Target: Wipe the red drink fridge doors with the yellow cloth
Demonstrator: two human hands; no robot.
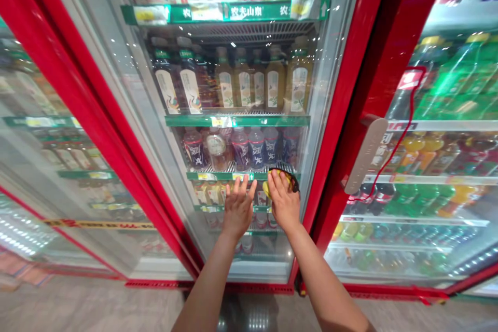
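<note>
My right hand (286,207) presses a yellow cloth with a dark edge (292,180) against the glass door (249,241) of a drinks fridge. Most of the cloth lies hidden under the fingers. Beside it on the left, my left hand (238,212) has its fingers spread and holds nothing. Its palm faces the same glass; whether it touches the pane I cannot tell. Behind the door, dark-labelled bottles (257,149) stand on a shelf just above both hands.
A red frame (330,109) surrounds the glass. To the right, a grey handle (365,155) sticks out from the neighbouring door, with a red cord (400,140) hanging near it. Another fridge door (89,166) is on the left. Grey floor (128,306) lies below.
</note>
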